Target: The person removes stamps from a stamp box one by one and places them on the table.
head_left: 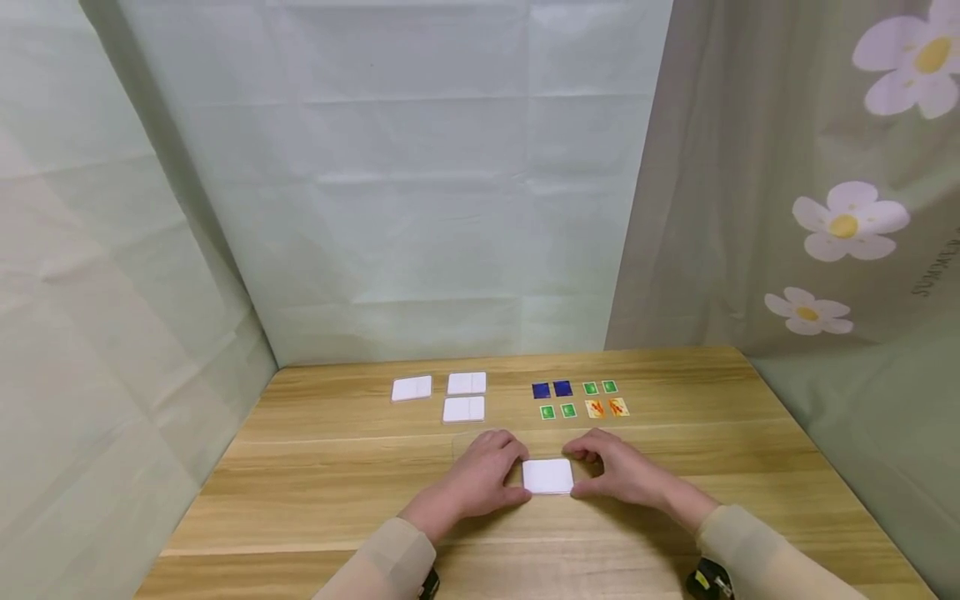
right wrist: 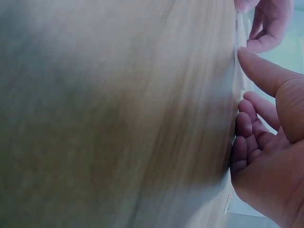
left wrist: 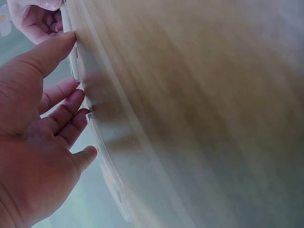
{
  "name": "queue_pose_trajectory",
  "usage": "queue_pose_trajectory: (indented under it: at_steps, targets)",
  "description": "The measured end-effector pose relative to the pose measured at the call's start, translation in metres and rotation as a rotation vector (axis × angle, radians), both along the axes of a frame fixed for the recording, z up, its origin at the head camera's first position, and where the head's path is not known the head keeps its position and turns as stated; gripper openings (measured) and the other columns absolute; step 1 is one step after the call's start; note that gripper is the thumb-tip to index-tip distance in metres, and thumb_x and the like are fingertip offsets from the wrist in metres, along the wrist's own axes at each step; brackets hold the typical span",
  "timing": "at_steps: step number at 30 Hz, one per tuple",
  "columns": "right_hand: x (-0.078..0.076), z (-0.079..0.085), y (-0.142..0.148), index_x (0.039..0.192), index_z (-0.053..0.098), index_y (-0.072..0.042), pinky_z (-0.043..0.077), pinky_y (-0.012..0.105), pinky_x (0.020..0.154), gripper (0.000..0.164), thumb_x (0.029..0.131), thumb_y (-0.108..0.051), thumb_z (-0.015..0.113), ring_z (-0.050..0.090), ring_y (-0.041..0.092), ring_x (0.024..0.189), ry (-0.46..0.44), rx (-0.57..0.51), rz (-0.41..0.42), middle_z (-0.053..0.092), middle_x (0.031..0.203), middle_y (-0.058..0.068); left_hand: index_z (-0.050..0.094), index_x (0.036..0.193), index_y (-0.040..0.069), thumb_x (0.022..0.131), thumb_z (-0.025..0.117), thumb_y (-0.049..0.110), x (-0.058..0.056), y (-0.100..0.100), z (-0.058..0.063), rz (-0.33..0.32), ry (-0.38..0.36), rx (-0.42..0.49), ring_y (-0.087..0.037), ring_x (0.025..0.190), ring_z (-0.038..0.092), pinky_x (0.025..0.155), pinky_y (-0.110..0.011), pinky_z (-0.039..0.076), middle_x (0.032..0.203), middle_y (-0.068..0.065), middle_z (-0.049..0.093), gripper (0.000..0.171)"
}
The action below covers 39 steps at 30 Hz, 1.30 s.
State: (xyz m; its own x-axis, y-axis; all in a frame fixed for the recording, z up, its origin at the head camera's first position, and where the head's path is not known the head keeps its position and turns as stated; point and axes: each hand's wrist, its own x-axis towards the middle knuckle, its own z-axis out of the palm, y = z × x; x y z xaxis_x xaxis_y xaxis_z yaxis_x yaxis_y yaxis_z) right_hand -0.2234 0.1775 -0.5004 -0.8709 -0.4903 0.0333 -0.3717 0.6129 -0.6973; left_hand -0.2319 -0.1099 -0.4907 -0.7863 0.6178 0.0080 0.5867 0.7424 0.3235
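Observation:
A white rounded card (head_left: 547, 477) with a thin clear rim lies on the wooden table, between both hands. At its left end, my left hand (head_left: 486, 475) holds it with the thumb at the near corner and the index finger at the far corner. My right hand (head_left: 618, 471) holds the right end in a similar way, its other fingers curled in. Both thumbs meet the card's edge in the wrist views. A clear flat sheet (head_left: 460, 443) lies partly under or behind my left hand; which one cannot be told.
Beyond my left hand lie three white cards (head_left: 412, 388) with clear rims. Farther right are small square tiles in pairs: dark blue (head_left: 542, 391), green (head_left: 547, 412) and orange-patterned (head_left: 595, 409). Pale curtains (head_left: 450, 208) hang behind and beside the wooden table (head_left: 315, 467).

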Motion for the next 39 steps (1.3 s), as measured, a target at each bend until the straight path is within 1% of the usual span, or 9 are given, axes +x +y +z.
queue_pose_trajectory:
  at_steps: [4,11,16,21,25,27,30,34,39]
  targets:
    - [0.0,0.0,-0.001,0.133,0.074,-0.011,0.053,0.033,0.093,0.053,0.089,-0.03,0.096,0.058,0.018,0.107,0.01,0.009,0.006,0.064,0.117,-0.003,0.071,0.133,0.013,0.097,0.087,0.045,0.0,-0.001,-0.001,0.005,-0.001,0.0,-0.02,0.128,0.055,0.119,-0.038,0.045,0.133,0.0,0.065,0.051]
    - [0.003,0.001,-0.004,0.125,0.075,-0.018,0.052,0.037,0.095,0.046,0.087,-0.032,0.097,0.057,0.018,0.109,0.031,0.039,-0.002,0.064,0.119,-0.004,0.072,0.131,0.012,0.096,0.088,0.043,0.002,-0.002,0.002,-0.004,0.005,0.014,-0.02,0.125,0.056,0.118,-0.039,0.046,0.131,0.0,0.065,0.05]
    - [0.004,0.001,-0.007,0.125,0.075,-0.019,0.052,0.038,0.096,0.047,0.087,-0.035,0.097,0.057,0.019,0.11,0.04,0.05,-0.011,0.064,0.121,-0.003,0.072,0.13,0.011,0.095,0.089,0.041,0.003,-0.002,0.003,-0.004,0.008,0.017,-0.021,0.123,0.056,0.116,-0.039,0.047,0.13,0.0,0.065,0.049]
    - [0.004,-0.001,-0.007,0.124,0.075,-0.02,0.051,0.038,0.097,0.046,0.087,-0.034,0.097,0.056,0.018,0.11,0.041,0.044,-0.015,0.063,0.121,-0.004,0.073,0.132,0.011,0.095,0.089,0.043,0.002,-0.002,0.002,-0.004,0.015,0.002,-0.02,0.123,0.056,0.116,-0.038,0.047,0.131,0.0,0.066,0.051]
    - [0.004,-0.001,-0.007,0.124,0.074,-0.019,0.051,0.038,0.097,0.045,0.088,-0.033,0.097,0.056,0.019,0.11,0.034,0.04,-0.008,0.063,0.121,-0.003,0.073,0.138,0.012,0.095,0.089,0.044,0.003,-0.003,0.002,-0.011,0.005,-0.005,-0.019,0.122,0.056,0.115,-0.037,0.048,0.132,-0.001,0.065,0.056]
    - [0.003,-0.001,-0.007,0.124,0.074,-0.019,0.052,0.038,0.097,0.045,0.088,-0.033,0.097,0.057,0.019,0.11,0.029,0.038,-0.006,0.063,0.121,-0.003,0.072,0.142,0.011,0.095,0.089,0.043,0.003,-0.004,0.002,-0.013,-0.002,0.0,-0.019,0.125,0.056,0.116,-0.037,0.047,0.135,-0.002,0.065,0.059]
    - [0.003,0.0,-0.006,0.124,0.074,-0.018,0.052,0.039,0.097,0.045,0.088,-0.032,0.097,0.056,0.019,0.11,0.024,0.04,-0.008,0.063,0.121,-0.003,0.069,0.147,0.011,0.096,0.088,0.041,0.003,-0.006,0.002,-0.012,-0.015,0.021,-0.021,0.133,0.055,0.12,-0.039,0.046,0.144,-0.004,0.063,0.063]
    - [0.003,0.001,-0.005,0.124,0.074,-0.018,0.052,0.038,0.097,0.044,0.088,-0.031,0.097,0.056,0.019,0.11,0.011,0.038,-0.014,0.063,0.12,-0.003,0.065,0.152,0.009,0.097,0.088,0.038,0.003,-0.01,0.006,-0.01,-0.01,0.054,-0.025,0.142,0.054,0.123,-0.043,0.044,0.153,-0.007,0.059,0.066]
    - [0.001,0.001,-0.006,0.123,0.074,-0.018,0.052,0.037,0.096,0.044,0.087,-0.029,0.097,0.056,0.019,0.109,0.008,0.035,-0.009,0.063,0.118,-0.003,0.064,0.153,0.007,0.098,0.087,0.035,0.003,-0.022,0.011,0.002,0.018,0.07,-0.03,0.145,0.052,0.124,-0.047,0.042,0.156,-0.011,0.058,0.067]
